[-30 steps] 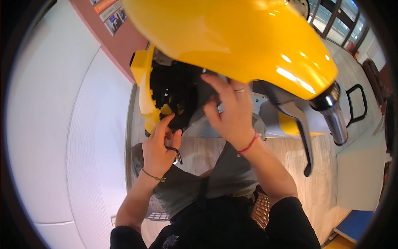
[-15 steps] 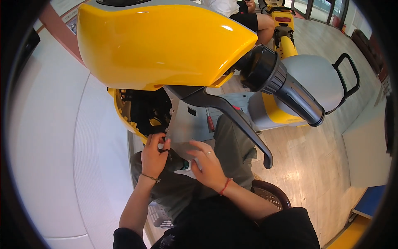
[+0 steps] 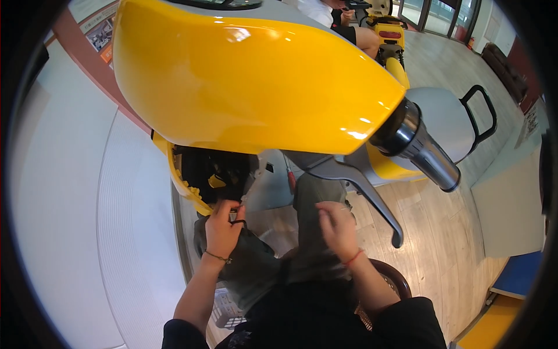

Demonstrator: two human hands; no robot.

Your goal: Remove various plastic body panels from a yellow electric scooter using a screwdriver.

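My left hand (image 3: 222,230) is at the lower rim of the yellow scooter panel (image 3: 187,191), its fingers bent over the edge and its thumb close to them. A thin black band or loop (image 3: 238,221) shows at the thumb; its kind is unclear. Above the hand gapes the dark opening in the scooter's front, with wiring and a small yellow part (image 3: 216,181) inside. Away from the panel, my right hand (image 3: 339,230) is over my right leg, fingers curled in and slightly blurred. Whatever it may hold is hidden.
The scooter's yellow front cover (image 3: 256,87), brake lever (image 3: 369,195) and handlebar grip (image 3: 433,157) overhang my hands. A red-handled screwdriver (image 3: 291,179) lies on the grey footboard. A perforated basket (image 3: 228,308) stands low left. Behind, a person sits near another yellow scooter (image 3: 389,38).
My right hand has moved right, away from my left hand, and its spread fingers have curled in. My left hand stays at the panel rim. The view has shifted, bringing the handlebar further right.
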